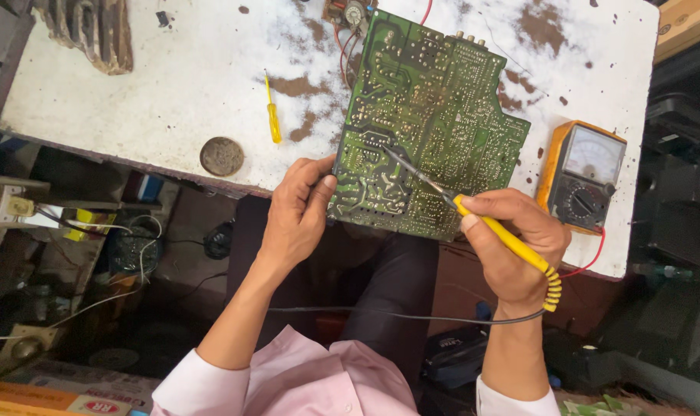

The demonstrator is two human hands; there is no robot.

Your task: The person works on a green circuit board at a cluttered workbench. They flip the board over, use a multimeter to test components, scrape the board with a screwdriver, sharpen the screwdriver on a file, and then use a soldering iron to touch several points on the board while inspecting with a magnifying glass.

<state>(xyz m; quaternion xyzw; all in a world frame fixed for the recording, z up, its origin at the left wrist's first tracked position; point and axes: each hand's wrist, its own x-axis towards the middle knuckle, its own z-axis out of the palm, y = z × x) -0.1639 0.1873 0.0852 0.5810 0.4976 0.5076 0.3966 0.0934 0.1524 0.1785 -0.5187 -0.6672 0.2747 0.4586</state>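
Note:
A green circuit board [435, 100] lies solder side up on a worn white table [188, 77], overhanging its near edge. My left hand [300, 212] grips the board's near left corner. My right hand [512, 246] holds a yellow-handled soldering iron [512, 243] like a pen. Its metal tip rests on the board near the left middle. A grey cord runs from the iron's handle across my lap.
An orange analog multimeter [585, 173] sits at the table's right edge, a red lead trailing from it. A small yellow screwdriver [273, 119] and a round tin [221, 156] lie left of the board. Cluttered shelves and wires fill the floor at left.

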